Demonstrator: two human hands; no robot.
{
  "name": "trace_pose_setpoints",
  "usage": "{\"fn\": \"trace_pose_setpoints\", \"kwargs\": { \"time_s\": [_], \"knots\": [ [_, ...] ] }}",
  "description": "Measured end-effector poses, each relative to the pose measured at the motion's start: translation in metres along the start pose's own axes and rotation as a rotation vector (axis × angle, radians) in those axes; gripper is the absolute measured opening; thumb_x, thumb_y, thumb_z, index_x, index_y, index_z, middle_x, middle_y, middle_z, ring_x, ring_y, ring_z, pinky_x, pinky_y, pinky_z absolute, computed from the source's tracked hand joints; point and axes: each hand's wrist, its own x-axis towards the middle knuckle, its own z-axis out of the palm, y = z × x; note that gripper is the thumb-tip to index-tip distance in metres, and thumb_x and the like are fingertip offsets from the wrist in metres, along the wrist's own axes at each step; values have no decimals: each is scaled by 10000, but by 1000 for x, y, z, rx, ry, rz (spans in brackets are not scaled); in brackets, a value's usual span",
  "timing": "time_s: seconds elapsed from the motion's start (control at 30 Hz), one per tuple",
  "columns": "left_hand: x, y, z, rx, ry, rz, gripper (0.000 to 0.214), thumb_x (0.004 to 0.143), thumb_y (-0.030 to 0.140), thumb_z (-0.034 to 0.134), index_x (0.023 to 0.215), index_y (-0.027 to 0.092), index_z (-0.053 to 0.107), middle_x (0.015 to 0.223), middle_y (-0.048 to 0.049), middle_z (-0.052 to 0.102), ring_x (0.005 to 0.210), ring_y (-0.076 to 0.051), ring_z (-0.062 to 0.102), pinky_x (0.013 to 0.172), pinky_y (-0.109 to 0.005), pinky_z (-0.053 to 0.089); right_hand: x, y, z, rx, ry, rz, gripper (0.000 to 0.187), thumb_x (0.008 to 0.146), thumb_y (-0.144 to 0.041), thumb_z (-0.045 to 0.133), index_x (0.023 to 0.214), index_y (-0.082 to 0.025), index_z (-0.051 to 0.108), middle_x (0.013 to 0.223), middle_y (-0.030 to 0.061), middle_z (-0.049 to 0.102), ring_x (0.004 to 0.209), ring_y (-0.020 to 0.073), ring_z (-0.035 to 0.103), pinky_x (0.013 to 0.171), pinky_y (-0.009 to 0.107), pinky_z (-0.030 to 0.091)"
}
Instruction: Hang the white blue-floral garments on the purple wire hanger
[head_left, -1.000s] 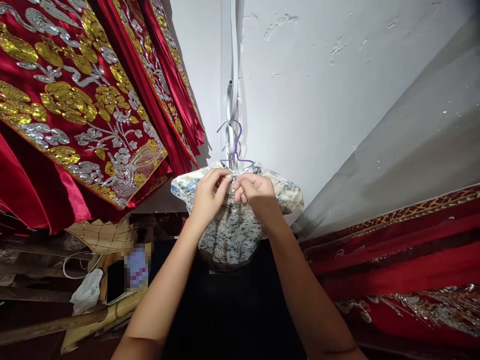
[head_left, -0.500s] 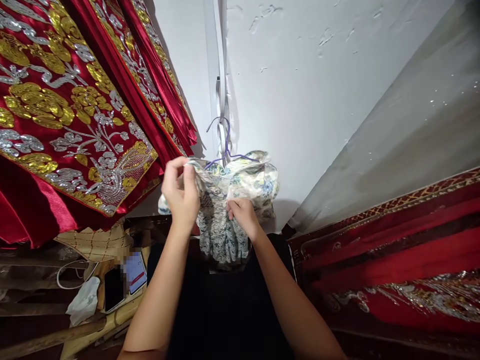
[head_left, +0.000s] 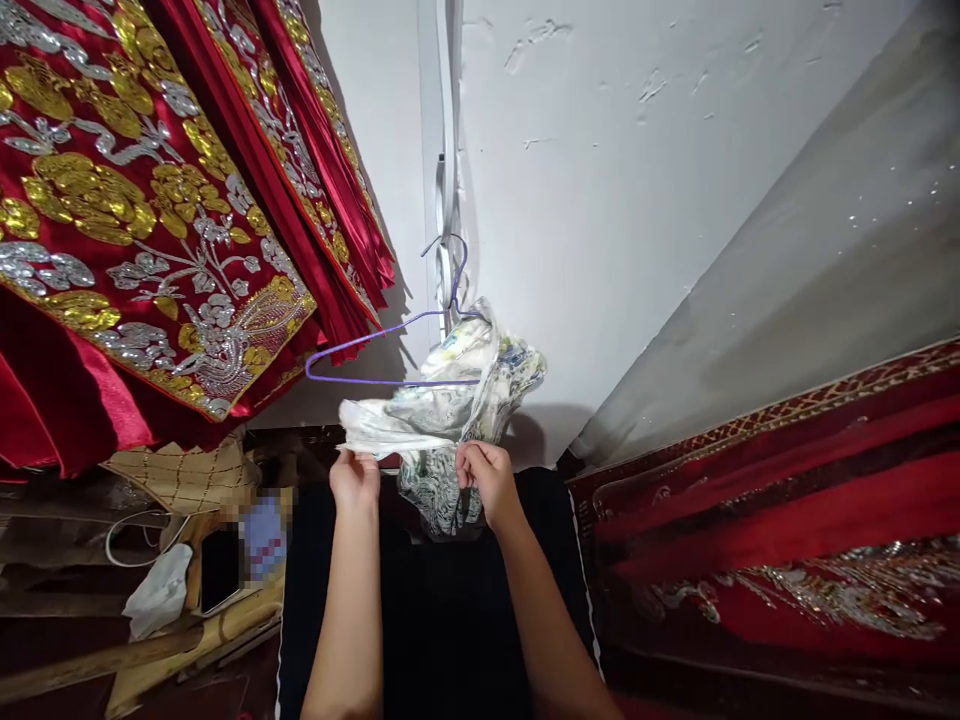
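Head view. Holding a pale floral garment (head_left: pixel 450 400) in both hands, bunched just above the fingers and draped half off a purple wire hanger (head_left: pixel 375 381). Clenched in the left hand (head_left: pixel 355 480): a flat fold of the cloth's lower left edge, fingers curled shut over it. Pinched in the right hand (head_left: pixel 486 478): the gathered middle of the cloth, thumb and fingers closed on it. Higher above the fingers, hooked by the hanger to a fitting on the white wall (head_left: pixel 637 200) and hanging tilted. Up and to the left of the left fingers, red embroidered robes (head_left: pixel 150 220). Down and to the left, a phone (head_left: pixel 220 570) among clutter. To the right of the right fingers, more red cloth (head_left: pixel 787 500).

Judging by the drape: light, thin, limp, probably a little slippery. No stiffness to hold a shape, and liable to snag on the wire. Best taken by pinching a doubled fold at a hem or seam, as here, rather than one loose layer.

Against half a second ago: left hand lower now, no longer up at the garment's shoulder. Left arm of the hanger bared, jutting out above the fingers. Cloth slid toward the right end. Right hand at nearly the same spot, slightly lower.
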Motion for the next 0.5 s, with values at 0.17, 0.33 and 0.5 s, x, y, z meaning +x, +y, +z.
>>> {"fn": "trace_pose_setpoints", "kwargs": {
  "time_s": [0.17,0.33,0.5],
  "knots": [
    [-10,-22,0,54,8,-67,219,909,69,492,711,155,526,645,-5,573,561,-67,591,580,-150,508,8,12,-21,-74,148,98,335,822,-424,576,571,-204,570,469,8,516,443,134,397,450,272,304],
    [-42,-21,30,138,-208,-33,53,819,197,695,831,161,658,891,-50,697,864,-144,675,902,-288,524,14,15,-24,-160,321,-84,356,866,-545,544,752,-217,622,795,65,667,756,210,595,686,310,488],
    [-91,-26,54,756,-677,227,189,891,356,654,934,176,694,975,-64,690,940,-206,634,883,-312,482,1,-3,-7,-185,84,-141,544,944,-651,377,915,-199,679,949,101,699,1005,260,637,946,372,484]
  ]
}}
